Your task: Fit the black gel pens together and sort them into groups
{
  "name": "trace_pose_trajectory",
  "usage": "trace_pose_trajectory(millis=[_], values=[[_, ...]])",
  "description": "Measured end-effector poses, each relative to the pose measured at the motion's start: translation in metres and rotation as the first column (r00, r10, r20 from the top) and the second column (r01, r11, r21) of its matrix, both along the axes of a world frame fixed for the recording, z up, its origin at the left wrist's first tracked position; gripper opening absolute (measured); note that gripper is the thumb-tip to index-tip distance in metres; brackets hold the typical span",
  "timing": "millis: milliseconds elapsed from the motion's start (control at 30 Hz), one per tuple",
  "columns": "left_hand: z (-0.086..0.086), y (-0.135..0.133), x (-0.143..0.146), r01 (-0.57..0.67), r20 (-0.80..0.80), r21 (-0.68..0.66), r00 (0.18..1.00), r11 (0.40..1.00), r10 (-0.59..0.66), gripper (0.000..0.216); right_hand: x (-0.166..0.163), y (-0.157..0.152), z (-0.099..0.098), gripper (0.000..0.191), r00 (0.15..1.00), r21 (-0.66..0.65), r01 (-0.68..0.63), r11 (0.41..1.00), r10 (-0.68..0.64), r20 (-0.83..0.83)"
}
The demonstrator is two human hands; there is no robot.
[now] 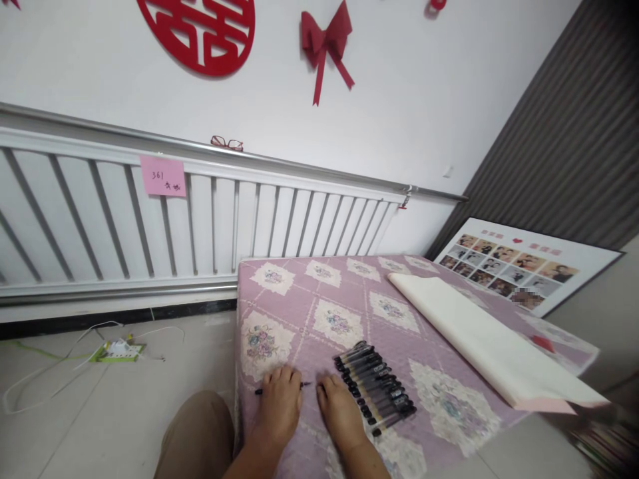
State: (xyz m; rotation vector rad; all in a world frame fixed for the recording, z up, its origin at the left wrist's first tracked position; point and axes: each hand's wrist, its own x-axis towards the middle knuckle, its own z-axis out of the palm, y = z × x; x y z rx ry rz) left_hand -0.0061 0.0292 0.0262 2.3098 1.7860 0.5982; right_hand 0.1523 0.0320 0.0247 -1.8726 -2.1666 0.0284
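A dark pen (305,384) lies crosswise under the curled fingers of my left hand (282,399), its pointed end sticking out to the right and its black end to the left. Just right of that tip, a small gap away, my right hand (340,407) rests on the cloth with its fingers bent together. Whatever those fingers hold, if anything, is hidden, though a small dark spot shows at the fingertips. Beside my right hand a row of several black gel pens (377,386) lies side by side on the flowered purple tablecloth (312,356).
A long cream paper roll or folded sheet (479,332) lies across the table's right side. Behind it leans a photo board (504,266). A white radiator (264,213) runs along the wall, with glasses (227,143) above. A power strip (120,351) with cables is on the floor.
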Motion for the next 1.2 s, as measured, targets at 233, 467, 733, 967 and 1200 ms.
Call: trace_pose_trajectory(millis=[233, 467, 733, 967, 1200], values=[[-0.006, -0.004, -0.014, -0.095, -0.018, -0.076, 0.995, 0.993, 0.094, 0.019, -0.010, 0.002, 0.002, 0.023, 0.999, 0.005, -0.021, 1.000, 0.022, -0.037], [-0.006, -0.001, -0.013, -0.066, -0.005, -0.091, 0.998, 0.994, 0.065, 0.026, -0.026, 0.003, 0.000, 0.026, 0.991, 0.024, -0.067, 0.997, 0.069, -0.115], [-0.009, 0.010, -0.014, -0.069, -0.028, -0.086, 0.997, 0.994, 0.067, 0.027, -0.018, 0.006, -0.001, 0.026, 0.972, 0.064, 0.041, 0.997, -0.025, -0.233], [-0.004, 0.044, -0.011, -0.083, -0.041, -0.070, 0.996, 0.994, 0.080, 0.026, -0.027, 0.020, -0.005, 0.026, 0.977, 0.058, 0.083, 0.995, -0.070, -0.201], [0.000, 0.067, -0.005, -0.087, -0.068, -0.090, 0.994, 0.992, 0.081, 0.024, -0.036, 0.048, -0.011, 0.025, 0.974, 0.124, 0.002, 0.992, 0.026, -0.226]])
